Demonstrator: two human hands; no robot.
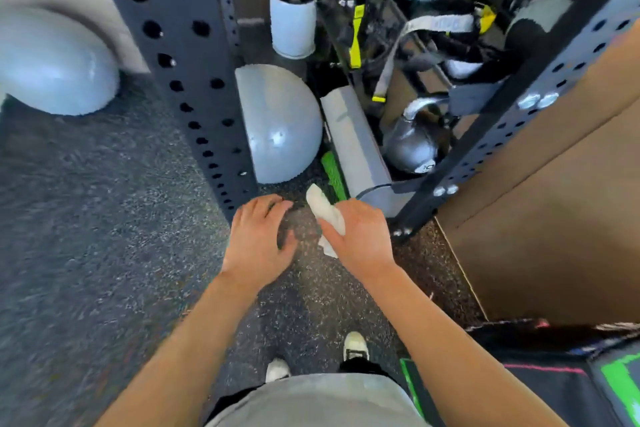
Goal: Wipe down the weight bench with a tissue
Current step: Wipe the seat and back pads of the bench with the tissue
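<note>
Pinched between thumb and curled fingers, a crumpled white tissue [325, 215] sticks out above and below the right hand [360, 239], held over the speckled floor [104, 218] in front of the person's shoes [355, 345]. Just beside it, the left hand [258, 236] hangs with fingers loosely bent, holding nothing, close to a black perforated post [183, 55]. Beyond the hands lie a grey ball [284, 125], a grey roller [356, 146] and a kettlebell [412, 142]; no bench can be made out for certain.
</note>
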